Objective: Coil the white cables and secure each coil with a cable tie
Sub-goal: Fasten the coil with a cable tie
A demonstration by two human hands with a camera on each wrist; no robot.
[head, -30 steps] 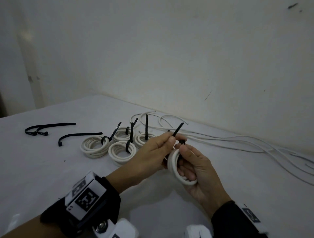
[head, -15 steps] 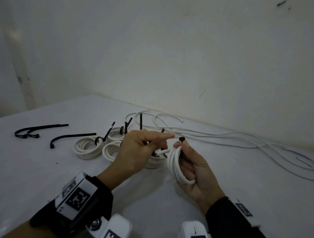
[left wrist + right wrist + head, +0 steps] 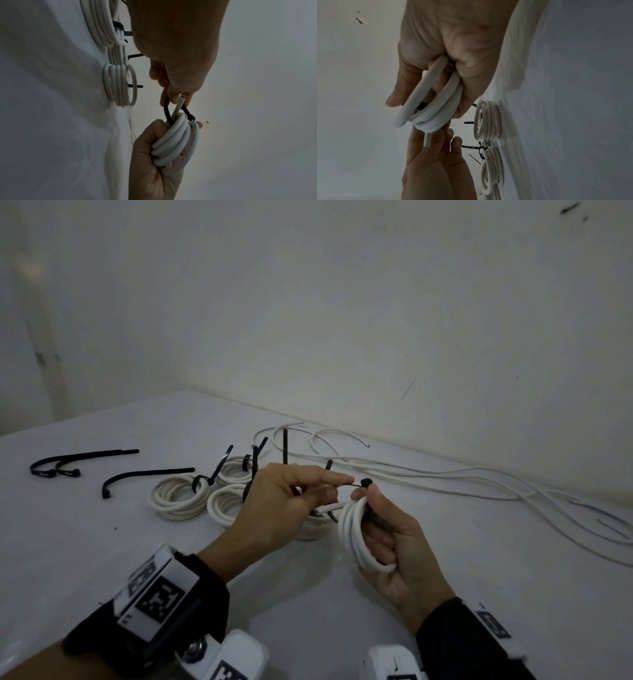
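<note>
Tied coils (image 3: pixel 178 498) behind L hand (image 3: pixel 274 505); loose cables (image 3: pixel 479 484) R.

We see a white matte surface (image 3: pixel 102 549) meeting the wall. On it lie tied coils of white round cable (image 3: pixel 178 498), each cinched with a black plastic tie, grouped near the middle. Left of them rest loose black plastic cable ties (image 3: pixel 147 474). Long uncoiled white cables (image 3: pixel 479 484) trail rightward along the wall.

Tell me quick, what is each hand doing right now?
Left hand: closed, pinching the thin black plastic cable tie.
Right hand: closed around the round coil of white cable, holding it above the table.
</note>
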